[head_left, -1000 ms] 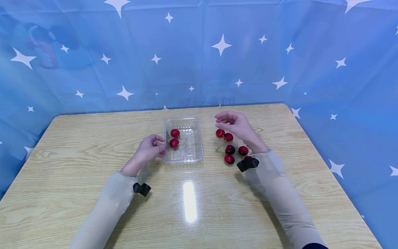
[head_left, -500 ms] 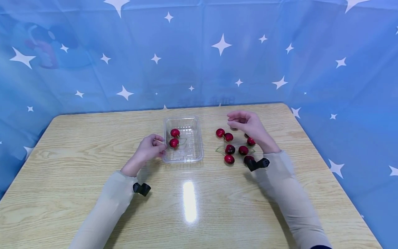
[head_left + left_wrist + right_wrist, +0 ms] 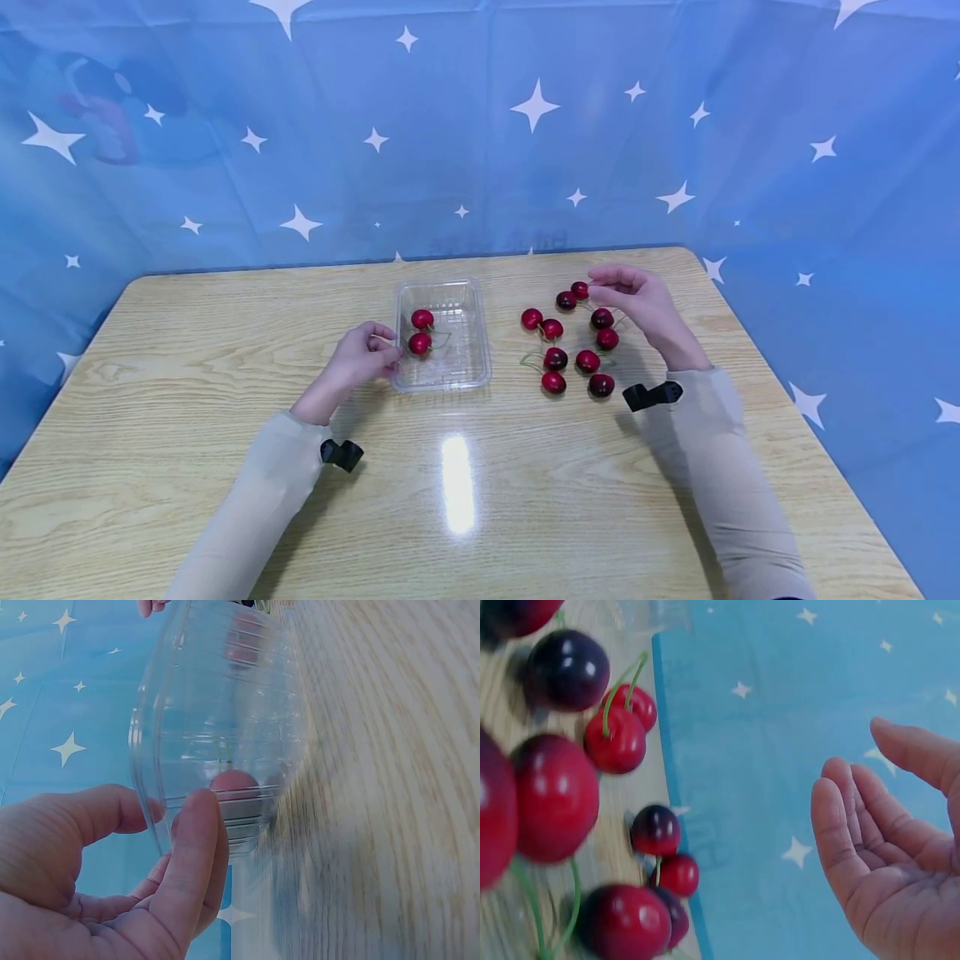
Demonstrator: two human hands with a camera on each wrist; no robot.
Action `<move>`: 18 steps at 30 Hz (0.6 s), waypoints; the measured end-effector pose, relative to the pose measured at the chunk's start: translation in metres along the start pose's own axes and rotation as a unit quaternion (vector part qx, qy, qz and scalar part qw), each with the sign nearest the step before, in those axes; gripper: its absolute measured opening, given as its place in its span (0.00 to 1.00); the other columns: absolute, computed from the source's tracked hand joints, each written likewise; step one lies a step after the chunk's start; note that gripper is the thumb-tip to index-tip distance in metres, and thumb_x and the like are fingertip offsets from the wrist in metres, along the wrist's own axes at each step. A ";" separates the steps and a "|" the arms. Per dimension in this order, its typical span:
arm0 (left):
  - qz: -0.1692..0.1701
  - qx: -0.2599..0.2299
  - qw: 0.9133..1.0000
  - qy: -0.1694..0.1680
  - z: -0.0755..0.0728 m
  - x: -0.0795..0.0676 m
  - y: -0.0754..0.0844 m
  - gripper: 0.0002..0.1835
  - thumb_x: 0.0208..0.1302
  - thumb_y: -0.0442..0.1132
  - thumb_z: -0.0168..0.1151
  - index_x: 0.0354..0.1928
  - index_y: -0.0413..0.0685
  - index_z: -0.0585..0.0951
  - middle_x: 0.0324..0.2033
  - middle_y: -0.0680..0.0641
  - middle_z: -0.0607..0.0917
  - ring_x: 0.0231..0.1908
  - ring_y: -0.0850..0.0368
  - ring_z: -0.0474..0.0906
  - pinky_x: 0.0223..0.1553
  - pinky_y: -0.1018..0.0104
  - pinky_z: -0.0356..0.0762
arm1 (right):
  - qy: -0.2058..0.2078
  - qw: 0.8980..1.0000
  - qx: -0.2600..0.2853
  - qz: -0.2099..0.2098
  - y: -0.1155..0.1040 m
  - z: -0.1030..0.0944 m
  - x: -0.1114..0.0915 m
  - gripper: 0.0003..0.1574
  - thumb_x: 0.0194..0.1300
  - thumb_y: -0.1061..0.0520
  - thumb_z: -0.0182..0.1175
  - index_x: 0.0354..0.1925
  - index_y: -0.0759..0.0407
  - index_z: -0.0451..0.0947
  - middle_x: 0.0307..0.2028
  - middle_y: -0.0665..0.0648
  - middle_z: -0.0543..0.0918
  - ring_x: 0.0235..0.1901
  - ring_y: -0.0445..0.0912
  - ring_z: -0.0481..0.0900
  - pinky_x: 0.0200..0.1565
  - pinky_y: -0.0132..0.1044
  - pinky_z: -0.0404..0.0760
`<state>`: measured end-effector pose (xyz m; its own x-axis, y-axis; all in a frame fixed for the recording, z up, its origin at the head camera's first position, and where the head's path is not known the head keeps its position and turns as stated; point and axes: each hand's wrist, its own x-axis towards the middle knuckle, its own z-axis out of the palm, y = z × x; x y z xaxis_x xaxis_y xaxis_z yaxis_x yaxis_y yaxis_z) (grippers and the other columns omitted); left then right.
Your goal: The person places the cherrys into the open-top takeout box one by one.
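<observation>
The person's left arm reaches diagonally forward in a pale sleeve (image 3: 277,471); the left hand (image 3: 356,360) pinches the near-left wall of a clear rectangular plastic tray (image 3: 467,362) between thumb and fingers, though the see-through plastic makes the exact contact hard to judge. Two round red cherries (image 3: 420,343) lie inside its left half. Farther right, ten glossy red-to-dark cherries (image 3: 556,359) with green stems spread over the pale wood-grain table (image 3: 525,492). Rightmost, the right hand (image 3: 637,302) hovers beside the farthest ones, unladen, fingers loosely bent, thumb apart.
</observation>
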<state>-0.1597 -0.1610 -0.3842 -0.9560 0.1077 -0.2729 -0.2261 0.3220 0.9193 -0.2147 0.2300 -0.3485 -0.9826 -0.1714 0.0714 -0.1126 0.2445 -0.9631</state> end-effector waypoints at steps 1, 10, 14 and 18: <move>0.000 0.001 1.000 0.000 0.000 0.000 0.000 0.16 0.64 0.30 0.55 0.52 0.31 0.67 0.29 0.45 0.79 0.26 0.60 0.79 0.34 0.64 0.82 | 0.001 1.000 0.001 -0.002 0.001 -0.003 -0.001 0.13 0.62 0.56 0.63 0.46 0.54 0.80 0.36 0.46 0.82 0.37 0.43 0.80 0.41 0.30 0.79; 0.003 0.004 1.000 0.002 0.000 0.000 0.001 0.16 0.64 0.30 0.55 0.52 0.30 0.67 0.29 0.43 0.79 0.26 0.60 0.79 0.34 0.64 0.82 | 0.007 1.000 0.020 -0.004 0.014 -0.024 -0.003 0.10 0.63 0.62 0.60 0.43 0.51 0.80 0.35 0.46 0.82 0.33 0.37 0.80 0.38 0.25 0.79; 0.000 0.007 1.000 0.002 0.000 0.000 0.001 0.16 0.64 0.30 0.55 0.52 0.31 0.67 0.29 0.44 0.79 0.26 0.60 0.79 0.35 0.63 0.82 | 0.019 0.999 0.034 0.003 0.022 -0.031 -0.003 0.10 0.63 0.63 0.59 0.42 0.51 0.80 0.33 0.46 0.81 0.33 0.37 0.80 0.36 0.25 0.79; -0.004 0.009 1.000 0.001 0.000 -0.001 0.002 0.16 0.65 0.30 0.55 0.52 0.31 0.67 0.30 0.43 0.79 0.26 0.60 0.78 0.35 0.63 0.82 | 0.028 0.998 0.050 0.013 0.029 -0.036 -0.002 0.10 0.64 0.65 0.58 0.42 0.53 0.80 0.33 0.46 0.81 0.33 0.37 0.80 0.36 0.25 0.80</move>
<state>-0.1591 -0.1605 -0.3823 -0.9544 0.1041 -0.2800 -0.2305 0.3393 0.9120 -0.2209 0.2722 -0.3672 -0.9920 -0.1114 0.0588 -0.0754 0.1509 -0.9857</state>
